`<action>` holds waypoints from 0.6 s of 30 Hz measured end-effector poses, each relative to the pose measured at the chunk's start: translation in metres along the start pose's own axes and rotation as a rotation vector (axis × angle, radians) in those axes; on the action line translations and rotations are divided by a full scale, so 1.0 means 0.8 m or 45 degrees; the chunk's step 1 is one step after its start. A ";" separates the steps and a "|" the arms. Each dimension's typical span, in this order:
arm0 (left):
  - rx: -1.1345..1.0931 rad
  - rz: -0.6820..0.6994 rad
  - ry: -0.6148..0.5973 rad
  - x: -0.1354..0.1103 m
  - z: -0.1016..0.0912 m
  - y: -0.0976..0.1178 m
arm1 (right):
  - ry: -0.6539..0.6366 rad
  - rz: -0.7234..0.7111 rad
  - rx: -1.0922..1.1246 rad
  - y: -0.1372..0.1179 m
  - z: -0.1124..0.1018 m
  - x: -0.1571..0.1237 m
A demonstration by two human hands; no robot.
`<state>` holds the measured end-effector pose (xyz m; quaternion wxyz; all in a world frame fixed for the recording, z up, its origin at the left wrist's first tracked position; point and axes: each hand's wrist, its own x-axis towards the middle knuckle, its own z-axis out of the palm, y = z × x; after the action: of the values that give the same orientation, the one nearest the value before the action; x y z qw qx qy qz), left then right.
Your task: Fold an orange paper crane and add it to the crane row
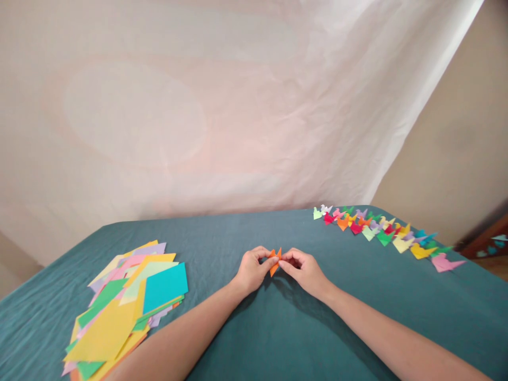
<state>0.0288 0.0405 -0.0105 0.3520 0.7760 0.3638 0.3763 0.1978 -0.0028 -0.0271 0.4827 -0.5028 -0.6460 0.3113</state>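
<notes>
A small folded orange origami paper (273,269), with pointed tips sticking up and down, is held just above the middle of the table. My left hand (254,270) pinches its left side between thumb and fingers. From the other side, the thumb and fingertips of my right hand (304,271) are closed on its right edge. The fingers cover part of the paper, so its full shape is hidden.
Loose sheets of coloured paper (107,328) lie in a messy pile at the left, a blue sheet (165,287) on top. Several folded paper birds (371,233) stand in slanting rows at the right on the green tablecloth (222,238). A pale sheet (238,106) hangs behind.
</notes>
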 end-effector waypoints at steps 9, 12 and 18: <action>0.028 0.017 0.017 -0.002 0.002 0.002 | 0.008 -0.029 -0.076 -0.003 -0.001 -0.001; 0.030 0.036 0.026 -0.003 0.003 0.005 | 0.012 -0.036 -0.087 -0.002 -0.001 -0.001; 0.063 0.044 0.036 -0.005 0.005 0.005 | 0.040 -0.035 -0.097 -0.001 0.000 0.000</action>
<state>0.0314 0.0343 -0.0102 0.3210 0.7852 0.3645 0.3842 0.1973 -0.0033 -0.0262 0.4776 -0.5168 -0.6564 0.2720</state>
